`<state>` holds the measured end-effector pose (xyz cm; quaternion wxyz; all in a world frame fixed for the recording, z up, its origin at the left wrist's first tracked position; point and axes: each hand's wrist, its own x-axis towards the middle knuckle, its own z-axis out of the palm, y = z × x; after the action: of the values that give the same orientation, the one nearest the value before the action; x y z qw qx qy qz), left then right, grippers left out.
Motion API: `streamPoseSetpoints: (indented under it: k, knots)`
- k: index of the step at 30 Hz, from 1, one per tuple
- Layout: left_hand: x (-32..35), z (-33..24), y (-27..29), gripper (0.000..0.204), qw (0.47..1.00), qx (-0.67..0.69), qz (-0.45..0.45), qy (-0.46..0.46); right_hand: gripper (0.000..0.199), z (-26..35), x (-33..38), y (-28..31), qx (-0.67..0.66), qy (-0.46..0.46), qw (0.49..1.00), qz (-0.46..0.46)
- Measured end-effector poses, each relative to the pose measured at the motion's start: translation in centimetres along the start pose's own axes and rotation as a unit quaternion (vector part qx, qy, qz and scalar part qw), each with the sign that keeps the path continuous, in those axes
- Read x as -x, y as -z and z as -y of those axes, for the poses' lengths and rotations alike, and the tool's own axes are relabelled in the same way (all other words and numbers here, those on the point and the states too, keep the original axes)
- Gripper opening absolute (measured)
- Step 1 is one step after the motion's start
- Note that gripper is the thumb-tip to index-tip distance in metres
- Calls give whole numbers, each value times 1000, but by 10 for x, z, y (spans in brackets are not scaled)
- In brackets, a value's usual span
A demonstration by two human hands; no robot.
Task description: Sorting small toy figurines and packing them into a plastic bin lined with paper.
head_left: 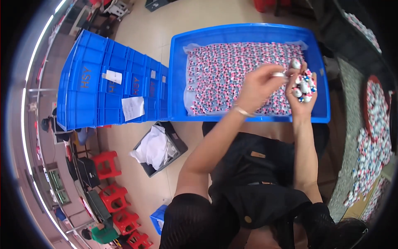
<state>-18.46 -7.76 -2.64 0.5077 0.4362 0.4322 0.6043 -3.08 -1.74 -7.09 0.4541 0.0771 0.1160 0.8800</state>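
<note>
My left hand (258, 86) hangs over the blue bin (248, 30), thumb and fingers pinched on a small shiny white piece (279, 74). Close to its right, my right hand (302, 108) is cupped palm up around a handful of small rounded pieces (305, 86) in white, pink, blue and black. One silvery white ball-like piece (296, 64) sits up at the fingertips of that hand. Below both hands, many similar pieces (232, 79) stand in close rows on a white liner inside the bin. Their exact kind is too small to make out.
Stacked blue crates (93, 74) adjoin the bin's left side. A grey crate (176, 143) with white cloth (154, 147) stands on the floor. On the right, a grey worktop (348, 112) bears loose pieces and a red basin (368, 103). Red stools (114, 197) line the left.
</note>
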Motion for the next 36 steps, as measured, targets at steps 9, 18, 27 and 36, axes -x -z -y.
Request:
streamPoseSetpoints:
  k: [9,18,27,36]
  knots:
    - [51,46,223,33,961,-14,-200,192,37,-92,-65,66,-14,-188,967,-172]
    - [56,65,275,30,861,-369,-162,310,36,-97,-71,99,29,-222,934,-279]
    - [55,87,281,28,676,-708,8,206,36,-102,-69,114,39,-228,910,-345]
    - [46,92,280,20,590,-771,61,231,36,-111,-74,116,10,-242,909,-340]
